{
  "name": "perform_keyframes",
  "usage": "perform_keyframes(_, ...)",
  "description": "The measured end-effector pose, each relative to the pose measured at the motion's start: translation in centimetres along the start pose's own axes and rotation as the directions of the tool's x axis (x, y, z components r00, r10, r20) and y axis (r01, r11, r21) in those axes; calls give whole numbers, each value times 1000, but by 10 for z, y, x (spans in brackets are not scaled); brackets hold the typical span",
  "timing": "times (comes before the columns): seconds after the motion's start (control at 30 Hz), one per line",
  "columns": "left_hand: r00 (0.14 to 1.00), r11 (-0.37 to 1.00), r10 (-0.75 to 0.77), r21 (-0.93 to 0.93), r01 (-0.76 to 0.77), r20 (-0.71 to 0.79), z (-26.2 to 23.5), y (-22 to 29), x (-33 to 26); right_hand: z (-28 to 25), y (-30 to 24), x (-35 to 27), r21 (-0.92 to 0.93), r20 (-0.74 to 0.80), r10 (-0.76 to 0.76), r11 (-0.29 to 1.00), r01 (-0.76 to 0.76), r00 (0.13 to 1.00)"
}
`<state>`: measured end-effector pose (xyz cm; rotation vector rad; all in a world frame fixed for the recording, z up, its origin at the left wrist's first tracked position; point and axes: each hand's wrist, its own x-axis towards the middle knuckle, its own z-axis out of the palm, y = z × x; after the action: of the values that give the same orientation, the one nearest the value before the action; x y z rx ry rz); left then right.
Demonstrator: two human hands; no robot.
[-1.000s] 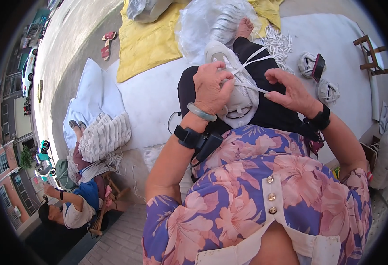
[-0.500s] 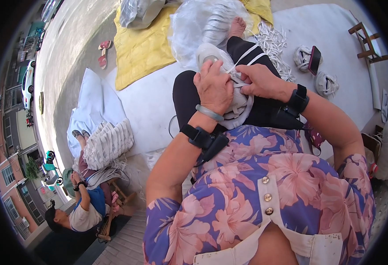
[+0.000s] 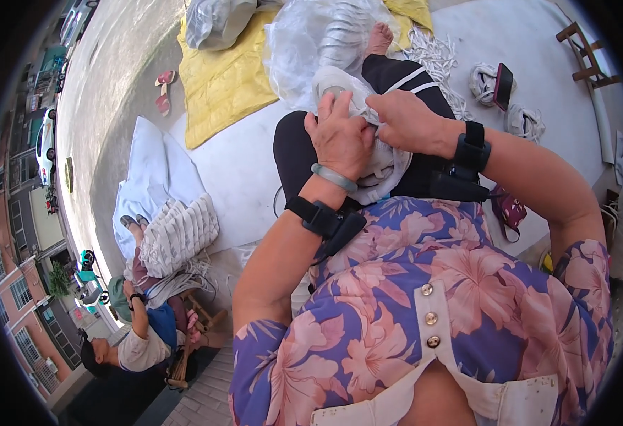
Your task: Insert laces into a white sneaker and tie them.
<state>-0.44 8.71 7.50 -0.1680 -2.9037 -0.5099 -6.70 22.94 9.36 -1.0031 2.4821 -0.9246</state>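
Side by side, the left hand (image 3: 341, 140) and right hand (image 3: 412, 124) meet over a white shoe (image 3: 388, 165), which lies directly beneath the grip, its toe pointing away beyond it. The left hand rests spread on the upper; the right curls inward, but I cannot tell whether either clamps anything. 2 white lace strands (image 3: 405, 79) cross the black trouser leg (image 3: 380, 71) just right of the grip; farther right sits a phone (image 3: 503, 86).
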Motion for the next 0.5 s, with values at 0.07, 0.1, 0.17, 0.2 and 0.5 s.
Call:
perform_keyframes(0.07,1000,1000,-10,7,10,-1,0,2,-1,0,-3,-3,6,-4,3,1000,-3,1000)
perform_keyframes(0.1,1000,1000,-20,8,20,13,0,3,-2,1,-3,-4,15,-4,32,999,-32,999)
perform_keyframes(0.17,999,1000,-30,8,30,23,2,4,1,-1,-1,-5,20,-5,59,998,-59,998)
perform_keyframes(0.2,1000,1000,-20,9,20,-2,4,2,2,-2,-2,-5,22,-31,42,999,-41,999)
perform_keyframes(0.5,999,1000,-18,15,19,-46,13,4,-4,-1,4,0,-71,171,19,997,-7,985)
